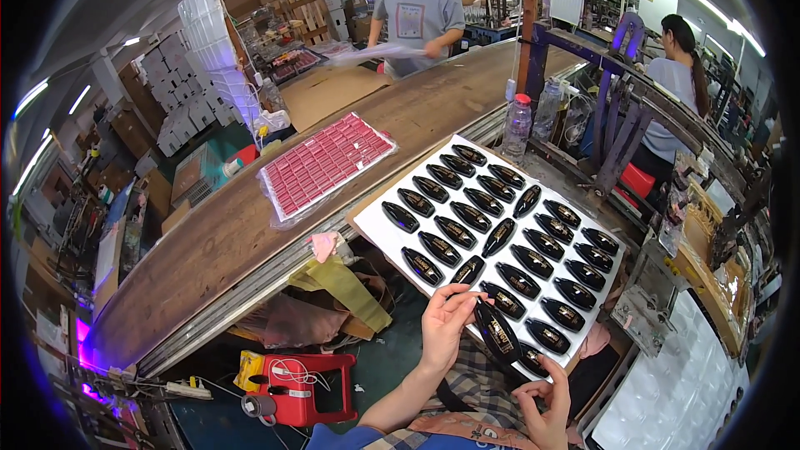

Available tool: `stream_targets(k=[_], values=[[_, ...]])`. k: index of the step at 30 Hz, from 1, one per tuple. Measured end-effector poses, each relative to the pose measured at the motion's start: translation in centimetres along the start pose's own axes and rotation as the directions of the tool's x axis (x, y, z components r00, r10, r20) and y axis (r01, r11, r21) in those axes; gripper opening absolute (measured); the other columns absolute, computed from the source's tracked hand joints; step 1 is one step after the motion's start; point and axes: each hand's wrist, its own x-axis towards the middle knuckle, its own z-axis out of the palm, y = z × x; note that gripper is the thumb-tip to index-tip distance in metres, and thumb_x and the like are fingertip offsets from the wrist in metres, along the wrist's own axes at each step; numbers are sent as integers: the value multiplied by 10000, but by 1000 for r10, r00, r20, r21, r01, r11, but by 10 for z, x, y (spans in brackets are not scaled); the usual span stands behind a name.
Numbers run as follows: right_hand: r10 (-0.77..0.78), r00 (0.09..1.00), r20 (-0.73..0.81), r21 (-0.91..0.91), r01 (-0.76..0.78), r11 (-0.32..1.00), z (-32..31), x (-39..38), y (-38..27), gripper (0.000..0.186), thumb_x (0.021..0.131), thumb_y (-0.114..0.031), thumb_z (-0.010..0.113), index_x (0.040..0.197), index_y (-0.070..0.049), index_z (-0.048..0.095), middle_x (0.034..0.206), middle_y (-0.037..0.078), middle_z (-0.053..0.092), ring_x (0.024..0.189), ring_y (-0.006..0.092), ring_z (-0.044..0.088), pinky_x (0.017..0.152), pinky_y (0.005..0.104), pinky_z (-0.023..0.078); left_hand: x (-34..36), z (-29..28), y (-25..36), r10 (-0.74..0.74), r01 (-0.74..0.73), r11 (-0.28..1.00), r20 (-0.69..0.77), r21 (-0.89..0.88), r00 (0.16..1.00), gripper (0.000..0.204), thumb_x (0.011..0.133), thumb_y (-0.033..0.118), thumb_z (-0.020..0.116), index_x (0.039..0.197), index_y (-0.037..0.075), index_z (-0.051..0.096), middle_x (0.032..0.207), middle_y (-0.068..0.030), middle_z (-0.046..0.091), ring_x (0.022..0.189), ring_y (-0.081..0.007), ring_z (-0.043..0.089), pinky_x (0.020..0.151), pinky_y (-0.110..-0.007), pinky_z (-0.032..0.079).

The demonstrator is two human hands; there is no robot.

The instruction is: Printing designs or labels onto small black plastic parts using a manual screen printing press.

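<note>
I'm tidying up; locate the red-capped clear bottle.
In the head view, the red-capped clear bottle stands upper right of centre, beside the far end of the white sheet of black oblong pieces.

Red stool (307, 408), red-capped clear bottle (517, 129), stacked white boxes (177, 79), grey-shirted person standing (417, 21)

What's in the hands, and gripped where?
Left hand: a glossy black piece, by its upper end. Right hand: nothing visibly held.
</note>
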Motion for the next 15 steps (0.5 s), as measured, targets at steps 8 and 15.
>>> stream_targets(k=[8, 15], values=[[4, 1000, 20, 11, -4, 1000, 0, 1, -3, 503, 809, 31, 525, 1265, -12, 317, 783, 76, 548, 720, 118, 534, 647, 210, 417, 0, -2, 1, 6, -6, 1000, 9, 13, 1000, 190, 861, 20, 463, 1046, 15, 419, 932, -151, 605, 874, -202, 602, 628, -176, 455], [4, 1000, 25, 4, -4, 1000, -2, 0, -1, 502, 809, 29, 525, 1264, -7, 317, 801, 77, 542, 729, 122, 537, 654, 215, 421, 0, -3, -1, 2, -2, 1000, -11, 16, 1000, 190, 861, 15, 461, 1046, 18, 421, 933, -145, 606, 858, -175, 602, 609, -155, 438]])
